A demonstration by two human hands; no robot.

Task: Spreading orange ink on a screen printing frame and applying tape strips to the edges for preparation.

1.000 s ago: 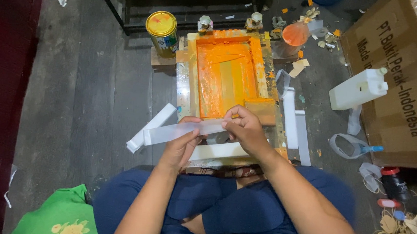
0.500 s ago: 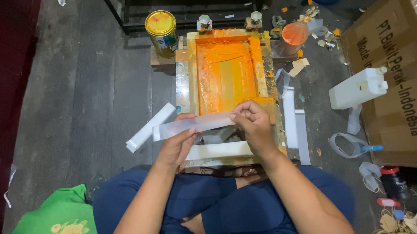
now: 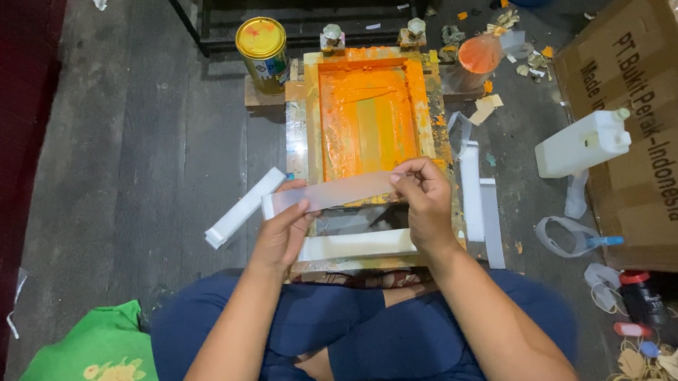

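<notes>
A long, pale translucent strip (image 3: 331, 195) is stretched between both my hands, held level over the near edge of an orange-stained printing screen frame (image 3: 370, 113). My left hand (image 3: 283, 230) pinches the strip's left end. My right hand (image 3: 424, 200) grips its right end with fingers curled over the top. Below the strip a white flat bar (image 3: 355, 245) lies across the frame's near side. My crossed legs in blue trousers fill the bottom of the view.
A yellow-lidded tin can (image 3: 261, 51) stands left of the frame, a white strip stack (image 3: 244, 207) lies on the dark floor, more white strips (image 3: 472, 192) to the right. A white jug (image 3: 583, 142), a cardboard box (image 3: 662, 125), an orange paint pot (image 3: 478, 57) and green cloth (image 3: 97, 353) surround me.
Both hands lifted the translucent strip up and to the right, from beside the white stack on the floor to over the frame's near edge.
</notes>
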